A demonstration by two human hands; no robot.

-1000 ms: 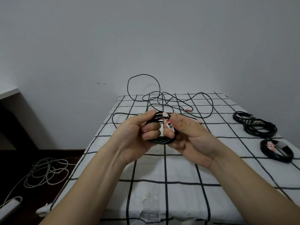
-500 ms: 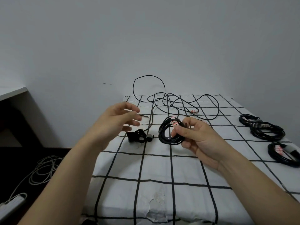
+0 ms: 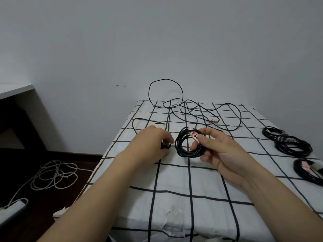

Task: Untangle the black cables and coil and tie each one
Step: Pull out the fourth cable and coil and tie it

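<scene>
Black and wound in a ring, the coiled cable (image 3: 187,155) sits in the right hand (image 3: 222,151), which pinches it at a pink tag (image 3: 194,136) just above the bench (image 3: 174,189). Beside it, the left hand (image 3: 150,145) curls round a small black thing (image 3: 166,146). At the back the loose cable (image 3: 192,110) lies tangled.

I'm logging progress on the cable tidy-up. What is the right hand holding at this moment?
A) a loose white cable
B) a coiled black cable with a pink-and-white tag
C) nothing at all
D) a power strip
B: the right hand grips the coiled black cable, thumb on its pink-and-white tag, while the left hand curls its fingers on a small black object on the bed.
</scene>
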